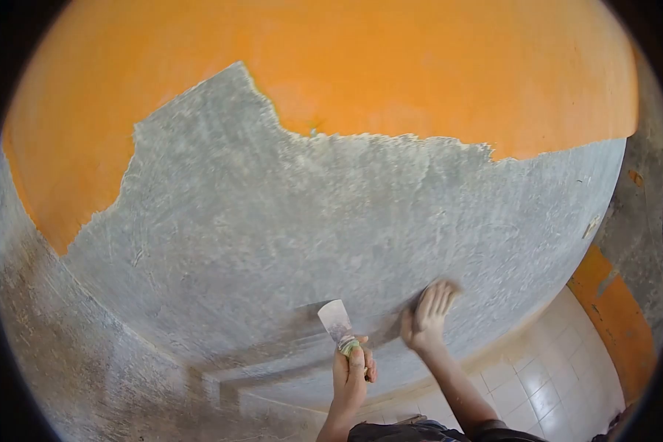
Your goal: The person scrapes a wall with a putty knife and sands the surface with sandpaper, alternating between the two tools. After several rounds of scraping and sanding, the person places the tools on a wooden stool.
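My left hand (352, 370) is wrapped round the handle of a putty knife (335, 317), whose broad pale blade points up and slightly left. Cloth or tape in a greenish-white colour seems to cover part of the handle. The blade is close to the grey scraped wall (295, 221); whether it touches cannot be told. Up and to the right, my right hand (430, 317) lies flat at the wall with its fingers stretched out, their tips a little blurred. Nothing shows in it. Orange paint (420, 66) covers the wall's upper part and ends in a ragged edge.
A rough grey side wall (66, 331) meets this one at the left. Pale floor tiles (530, 368) lie below at the right, beside an orange-painted strip (615, 313). A low ledge (272, 368) runs along the wall's lower left.
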Action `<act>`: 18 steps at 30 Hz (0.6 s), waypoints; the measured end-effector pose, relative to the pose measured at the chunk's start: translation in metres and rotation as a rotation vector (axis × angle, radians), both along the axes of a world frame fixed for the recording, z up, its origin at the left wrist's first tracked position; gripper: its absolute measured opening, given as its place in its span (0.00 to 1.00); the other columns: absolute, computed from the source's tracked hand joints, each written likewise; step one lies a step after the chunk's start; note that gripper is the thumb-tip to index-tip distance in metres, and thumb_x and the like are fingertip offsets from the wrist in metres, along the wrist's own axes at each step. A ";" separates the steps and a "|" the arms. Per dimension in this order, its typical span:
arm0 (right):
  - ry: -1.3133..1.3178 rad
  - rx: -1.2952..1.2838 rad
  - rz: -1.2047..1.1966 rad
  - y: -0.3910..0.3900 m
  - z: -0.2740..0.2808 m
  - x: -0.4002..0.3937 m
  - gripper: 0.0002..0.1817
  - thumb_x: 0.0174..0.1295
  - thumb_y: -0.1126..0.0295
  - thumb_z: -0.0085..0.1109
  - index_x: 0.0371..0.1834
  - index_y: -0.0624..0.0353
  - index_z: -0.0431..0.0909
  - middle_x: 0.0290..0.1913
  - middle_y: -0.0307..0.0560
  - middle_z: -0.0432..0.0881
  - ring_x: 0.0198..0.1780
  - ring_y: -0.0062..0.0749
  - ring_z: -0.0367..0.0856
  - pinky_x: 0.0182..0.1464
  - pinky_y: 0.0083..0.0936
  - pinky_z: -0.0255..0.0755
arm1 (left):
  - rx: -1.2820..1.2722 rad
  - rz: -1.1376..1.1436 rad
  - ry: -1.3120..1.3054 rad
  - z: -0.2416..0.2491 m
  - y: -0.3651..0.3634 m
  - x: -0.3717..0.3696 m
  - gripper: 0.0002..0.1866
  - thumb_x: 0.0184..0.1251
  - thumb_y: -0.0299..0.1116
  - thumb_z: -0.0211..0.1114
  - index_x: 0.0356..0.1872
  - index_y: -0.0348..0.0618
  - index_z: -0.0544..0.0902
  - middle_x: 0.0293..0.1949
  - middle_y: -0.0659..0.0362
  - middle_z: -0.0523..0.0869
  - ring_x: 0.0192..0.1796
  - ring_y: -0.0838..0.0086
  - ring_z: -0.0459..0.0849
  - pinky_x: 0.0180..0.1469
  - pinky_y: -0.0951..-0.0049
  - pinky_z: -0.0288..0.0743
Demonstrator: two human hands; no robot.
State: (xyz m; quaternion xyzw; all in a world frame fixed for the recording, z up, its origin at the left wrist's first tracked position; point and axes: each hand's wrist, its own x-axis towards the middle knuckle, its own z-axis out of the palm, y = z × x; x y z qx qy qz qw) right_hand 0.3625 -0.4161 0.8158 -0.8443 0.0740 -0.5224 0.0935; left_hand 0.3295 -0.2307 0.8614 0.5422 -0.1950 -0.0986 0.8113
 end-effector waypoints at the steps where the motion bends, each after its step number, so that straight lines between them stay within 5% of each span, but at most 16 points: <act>1: -0.080 0.067 0.014 -0.014 0.021 0.003 0.36 0.55 0.65 0.54 0.63 0.82 0.59 0.63 0.82 0.59 0.66 0.76 0.55 0.66 0.67 0.39 | 0.001 -0.003 -0.001 -0.001 -0.005 -0.002 0.17 0.77 0.44 0.47 0.53 0.40 0.67 0.27 0.63 0.71 0.23 0.81 0.70 0.24 0.77 0.67; 5: -0.110 0.148 0.107 -0.037 0.098 -0.004 0.41 0.59 0.66 0.52 0.71 0.80 0.48 0.72 0.80 0.43 0.75 0.71 0.35 0.71 0.63 0.27 | 0.005 -0.014 0.019 -0.003 -0.025 -0.006 0.17 0.77 0.44 0.47 0.54 0.40 0.67 0.28 0.63 0.71 0.23 0.80 0.70 0.24 0.76 0.67; 6: -0.105 0.039 0.059 -0.034 0.097 -0.004 0.36 0.58 0.64 0.52 0.66 0.78 0.58 0.68 0.77 0.57 0.71 0.70 0.52 0.69 0.63 0.38 | -0.002 -0.032 0.025 -0.004 -0.032 -0.007 0.17 0.77 0.44 0.47 0.54 0.40 0.67 0.28 0.63 0.71 0.23 0.80 0.70 0.25 0.76 0.67; 9: 0.179 -0.113 0.140 -0.017 0.068 -0.016 0.30 0.56 0.63 0.53 0.58 0.76 0.67 0.57 0.74 0.67 0.59 0.65 0.65 0.63 0.61 0.50 | 0.000 -0.031 0.057 -0.001 -0.049 -0.012 0.17 0.77 0.44 0.48 0.53 0.41 0.67 0.28 0.63 0.70 0.23 0.80 0.70 0.25 0.76 0.67; 12: 0.120 -0.161 0.241 -0.035 0.006 -0.017 0.26 0.54 0.62 0.54 0.50 0.74 0.71 0.48 0.71 0.70 0.49 0.59 0.68 0.57 0.58 0.55 | -0.017 -0.023 0.039 -0.005 -0.059 -0.012 0.17 0.77 0.44 0.48 0.53 0.41 0.67 0.28 0.63 0.70 0.23 0.80 0.70 0.25 0.76 0.67; 16: -0.082 -0.055 -0.089 -0.075 0.025 -0.011 0.29 0.56 0.64 0.53 0.56 0.77 0.67 0.56 0.73 0.67 0.58 0.64 0.65 0.63 0.64 0.48 | 0.012 0.013 0.022 -0.004 -0.067 -0.015 0.17 0.77 0.44 0.48 0.53 0.42 0.68 0.28 0.63 0.70 0.23 0.80 0.70 0.25 0.76 0.67; 18: -0.143 -0.003 -0.057 -0.090 0.073 -0.007 0.30 0.56 0.64 0.53 0.57 0.77 0.66 0.57 0.73 0.66 0.59 0.64 0.63 0.63 0.65 0.46 | -0.006 0.035 0.002 -0.008 -0.072 -0.014 0.16 0.77 0.44 0.48 0.53 0.42 0.68 0.28 0.63 0.71 0.23 0.80 0.70 0.25 0.76 0.67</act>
